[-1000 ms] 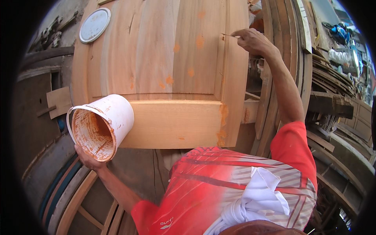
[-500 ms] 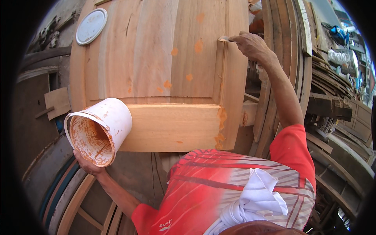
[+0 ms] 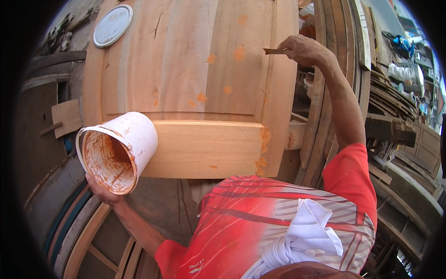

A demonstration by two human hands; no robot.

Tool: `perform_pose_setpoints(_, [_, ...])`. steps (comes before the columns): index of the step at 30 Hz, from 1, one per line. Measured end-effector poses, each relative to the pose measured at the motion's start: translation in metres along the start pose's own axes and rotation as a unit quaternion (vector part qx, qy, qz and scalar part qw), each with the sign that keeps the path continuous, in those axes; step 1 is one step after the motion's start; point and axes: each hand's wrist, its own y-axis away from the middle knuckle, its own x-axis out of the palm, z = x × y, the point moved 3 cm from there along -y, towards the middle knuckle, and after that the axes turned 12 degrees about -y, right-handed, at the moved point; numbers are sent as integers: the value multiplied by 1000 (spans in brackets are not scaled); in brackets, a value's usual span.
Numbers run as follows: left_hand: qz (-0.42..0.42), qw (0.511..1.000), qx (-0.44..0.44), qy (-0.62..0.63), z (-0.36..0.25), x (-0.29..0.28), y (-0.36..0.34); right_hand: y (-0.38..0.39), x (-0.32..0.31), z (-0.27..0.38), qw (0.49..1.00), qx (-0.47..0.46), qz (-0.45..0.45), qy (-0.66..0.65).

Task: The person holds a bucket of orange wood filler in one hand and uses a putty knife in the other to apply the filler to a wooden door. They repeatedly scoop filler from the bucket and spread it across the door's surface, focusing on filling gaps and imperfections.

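Note:
My left hand [image 3: 103,189] grips the lower rim of a white plastic bucket [image 3: 141,137], tipped on its side with its mouth toward the lower left. Orange-brown paste coats its inside wall. In my right hand [image 3: 303,50] is a putty knife [image 3: 275,51], its dark blade pointing left over the right side of a wooden door [image 3: 204,149]. I cannot tell whether the blade touches the wood. Orange filler patches [image 3: 239,53] dot the door's panels, and more filler lies along the lower right joint.
A round white lid [image 3: 113,26] rests on the door's far left. Long planks [image 3: 332,83] stand along the right side, with stacked boards [image 3: 395,95] beyond. Curved wooden frames [image 3: 86,232] lie at lower left, and a small board [image 3: 66,118] is above them.
My right hand has turned the putty knife, so its blade now looks dark and edge-on. The hand has shifted slightly right. My left hand keeps holding the bucket.

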Motion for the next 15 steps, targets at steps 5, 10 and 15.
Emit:
perform_pose_setpoints(5, [-73, 983, 150, -73, -22, -8, -11, -3, -16, -26, 988, 19, 0, -151])
perform_pose_setpoints(10, [-85, 978, 160, -100, -24, -12, -10, -33, -21, -78, 979, -44, -117, -158])
perform_pose_setpoints(15, [-49, 989, 106, -88, -9, -11, 0, -61, -29, -87, 971, -62, -192, -125])
